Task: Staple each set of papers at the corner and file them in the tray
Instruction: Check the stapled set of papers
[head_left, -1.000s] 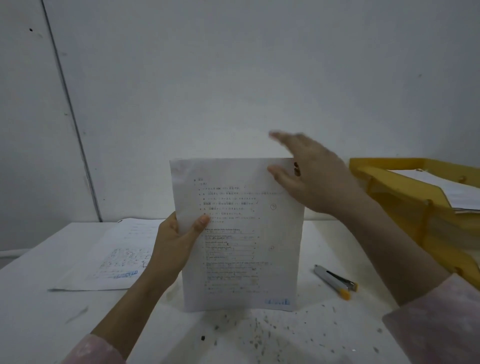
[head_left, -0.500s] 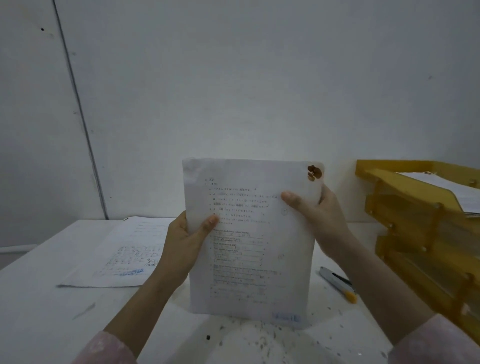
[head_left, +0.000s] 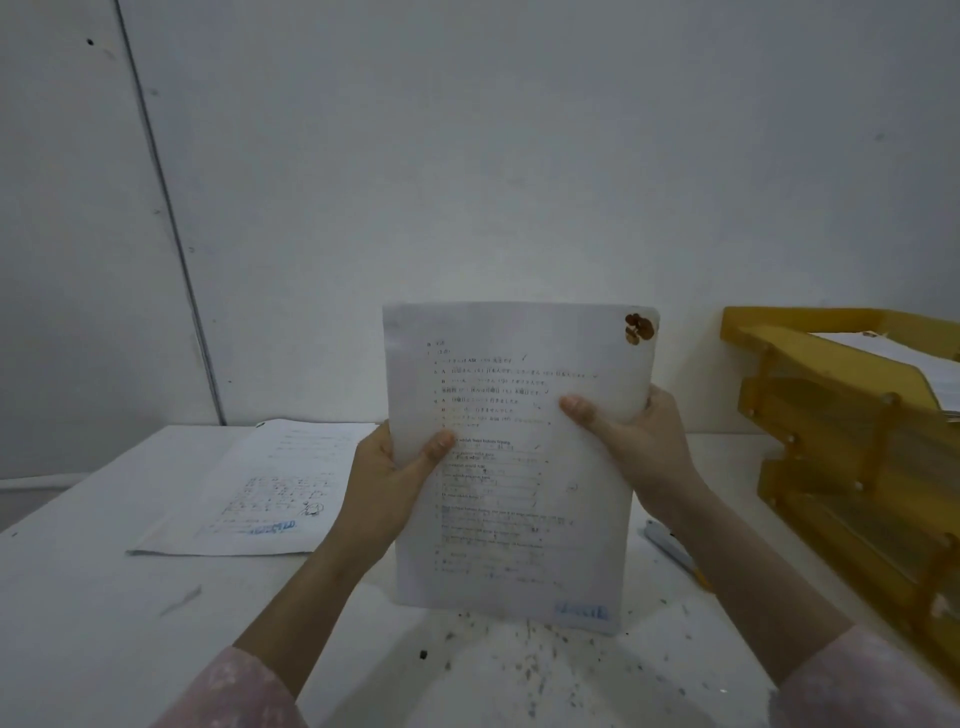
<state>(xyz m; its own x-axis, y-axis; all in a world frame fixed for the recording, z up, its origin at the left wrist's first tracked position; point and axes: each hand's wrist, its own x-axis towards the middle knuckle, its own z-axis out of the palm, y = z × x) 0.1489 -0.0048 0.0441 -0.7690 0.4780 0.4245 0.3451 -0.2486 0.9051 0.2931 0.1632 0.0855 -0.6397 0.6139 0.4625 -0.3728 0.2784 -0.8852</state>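
Both hands grip one set of papers (head_left: 519, 499), held upright between them with the printed side facing the camera. The left hand (head_left: 387, 478) grips the left edge at mid-height, thumb curled over the front and fingers hidden behind. The right hand (head_left: 641, 441) grips the right edge a little higher, thumb lying across the front and fingers wrapped behind. The top edge is free above both hands. The top right corner, above the right hand, carries a brown mark (head_left: 639, 328), too blurred to tell what it is. The bottom edge hangs below both hands, close to the table (head_left: 78, 597); cannot tell whether it touches.

The stapler (head_left: 670, 545), white with an orange tip, lies flat on the table just below the right hand and is partly hidden by the paper's right edge. The yellow stacked tray (head_left: 831, 415) stands right of the right hand, a gap of bare wall and table between them. Its top tier holds filed sheets (head_left: 883, 348), and its open front edge faces the hands.

A second stack of sheets (head_left: 260, 493) lies flat left of the left hand, its near edge parallel to the table front, with a narrow gap to the wrist. There is bare tabletop further left of it. Dark specks (head_left: 519, 670) are scattered on the table under the held papers, between the forearms. Pink sleeves (head_left: 234, 691) show at the bottom edge of the view.
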